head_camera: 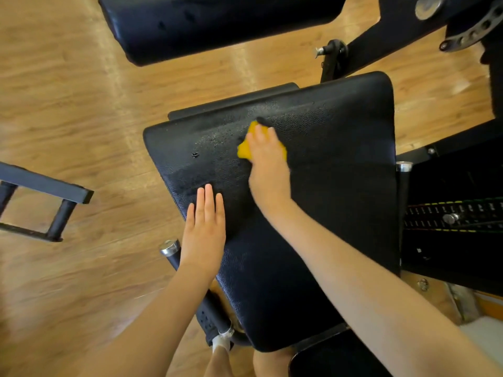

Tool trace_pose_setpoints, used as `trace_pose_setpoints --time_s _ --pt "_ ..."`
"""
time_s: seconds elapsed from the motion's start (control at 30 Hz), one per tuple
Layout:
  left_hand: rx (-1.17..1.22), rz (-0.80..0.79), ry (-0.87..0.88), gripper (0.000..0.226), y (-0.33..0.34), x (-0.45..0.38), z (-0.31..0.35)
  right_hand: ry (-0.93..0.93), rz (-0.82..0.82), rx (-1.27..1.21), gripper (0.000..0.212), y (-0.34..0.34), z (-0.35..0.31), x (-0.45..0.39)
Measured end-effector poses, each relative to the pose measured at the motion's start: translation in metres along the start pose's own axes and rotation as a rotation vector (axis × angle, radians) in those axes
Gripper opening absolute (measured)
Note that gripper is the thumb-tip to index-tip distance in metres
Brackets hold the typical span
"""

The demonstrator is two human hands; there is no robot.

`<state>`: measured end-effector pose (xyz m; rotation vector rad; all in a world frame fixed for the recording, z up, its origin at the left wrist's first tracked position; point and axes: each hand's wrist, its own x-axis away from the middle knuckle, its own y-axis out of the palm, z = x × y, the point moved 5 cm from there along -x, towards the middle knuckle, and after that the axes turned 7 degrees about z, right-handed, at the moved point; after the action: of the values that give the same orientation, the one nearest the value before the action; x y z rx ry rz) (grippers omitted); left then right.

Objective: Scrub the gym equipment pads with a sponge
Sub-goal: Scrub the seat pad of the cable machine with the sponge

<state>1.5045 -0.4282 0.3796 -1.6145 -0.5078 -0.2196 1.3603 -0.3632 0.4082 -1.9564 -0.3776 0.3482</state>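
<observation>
A large black textured pad [340,164] of a gym machine fills the middle of the head view, with wet droplets on its upper left part. My right hand [268,164] presses a yellow sponge [245,151] onto the pad near its upper middle; the hand covers most of the sponge. My left hand [204,227] rests flat on the pad's left side, fingers straight and together, holding nothing. A small tear [195,155] marks the pad left of the sponge.
A second black pad [217,20] lies at the top over the wooden floor [68,91]. A dark metal frame [46,197] stands at left. The weight stack with a pin [450,219] is at right. A chrome-capped handle [170,247] sticks out below my left hand.
</observation>
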Motion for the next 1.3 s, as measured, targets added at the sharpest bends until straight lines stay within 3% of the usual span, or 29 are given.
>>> trace_pose_setpoints --time_s 0.13,0.23,0.33,0.43,0.5,0.6,0.8,0.93,1.1,1.2,1.3 --pt "0.051 -0.022 -0.01 0.099 0.002 0.001 -0.002 -0.304 -0.221 0.052 0.052 0.027 -0.051 0.031" --pt "0.066 -0.02 -0.03 0.106 0.004 0.003 -0.004 -0.335 -0.165 -0.108 0.051 0.025 -0.046 0.028" --pt "0.092 -0.003 -0.034 0.11 0.006 0.005 -0.005 -0.124 0.063 -0.195 0.049 0.004 -0.011 0.008" --pt "0.126 0.021 -0.036 0.114 0.01 0.007 -0.007 0.286 0.11 -0.153 0.051 -0.012 0.033 -0.012" --pt "0.17 0.035 -0.057 0.114 0.011 0.009 -0.009 0.353 0.133 -0.066 0.052 -0.011 0.032 -0.015" --pt "0.224 -0.027 -0.152 0.126 0.011 0.013 -0.017 0.238 0.094 -0.053 0.056 0.01 -0.005 -0.009" --pt "0.286 -0.073 -0.239 0.136 0.012 0.009 -0.021 -0.297 -0.239 -0.141 0.053 0.039 -0.085 0.013" --pt "0.271 -0.05 -0.25 0.126 0.014 0.007 -0.021 -0.327 -0.251 -0.292 0.044 0.022 -0.076 -0.014" --pt "0.284 -0.07 -0.247 0.128 0.014 0.009 -0.02 -0.271 -0.173 -0.112 0.046 0.035 -0.097 -0.045" --pt "0.3 -0.063 -0.249 0.127 0.013 0.01 -0.022 -0.373 -0.159 -0.069 0.051 0.049 -0.114 -0.03" --pt "0.322 -0.079 -0.255 0.131 0.013 0.012 -0.022 -0.594 -0.263 -0.017 0.054 0.053 -0.117 -0.003"
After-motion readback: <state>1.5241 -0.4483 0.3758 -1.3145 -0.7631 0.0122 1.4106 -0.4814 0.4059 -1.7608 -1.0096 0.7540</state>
